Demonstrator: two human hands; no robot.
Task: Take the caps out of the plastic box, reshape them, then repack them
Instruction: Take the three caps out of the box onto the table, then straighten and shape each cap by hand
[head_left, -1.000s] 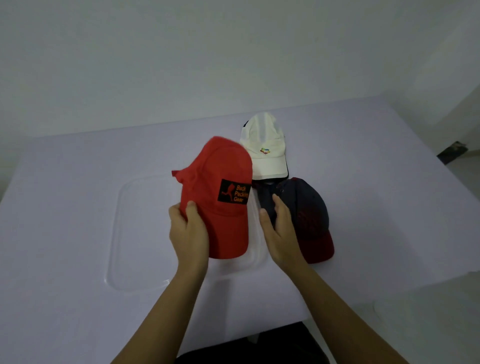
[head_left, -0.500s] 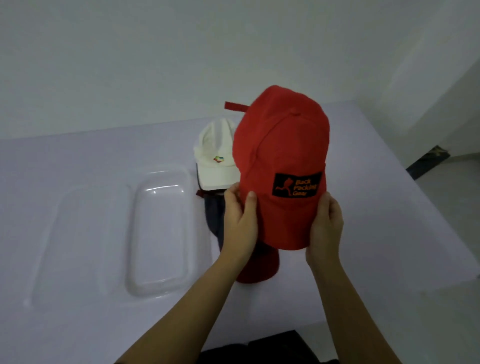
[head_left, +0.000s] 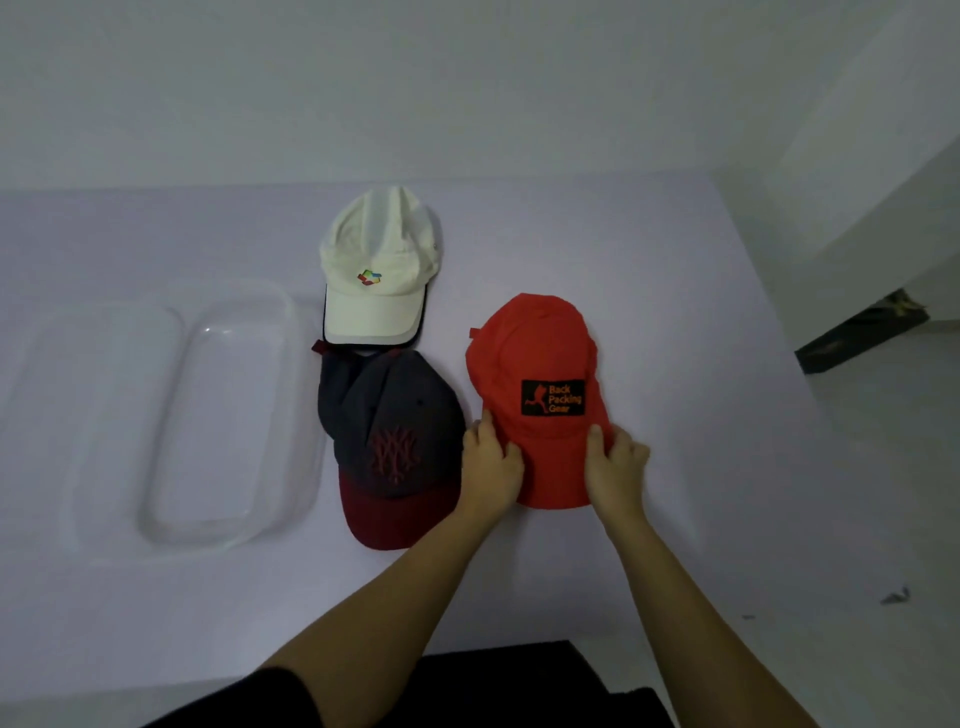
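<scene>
We are gripping the red fabric baseball cap (head_left: 535, 364) at its brim, left hand (head_left: 491, 460) and right hand (head_left: 615, 465) fingers clasping opposite edges. The grey cap with maroon brim (head_left: 389, 441) is lying just beside our left fingers (head_left: 480, 431).

All three caps look like matt cloth: the red cap (head_left: 535, 364) is a plain smooth weave with a flat black patch (head_left: 553, 397), the white cap (head_left: 379, 260) looks thinner and a bit creased, the grey and maroon cap (head_left: 395, 441) has raised stitching. The plastic box (head_left: 228, 415) is clear, glossy, smooth. The table (head_left: 675, 312) reads matt white.
</scene>
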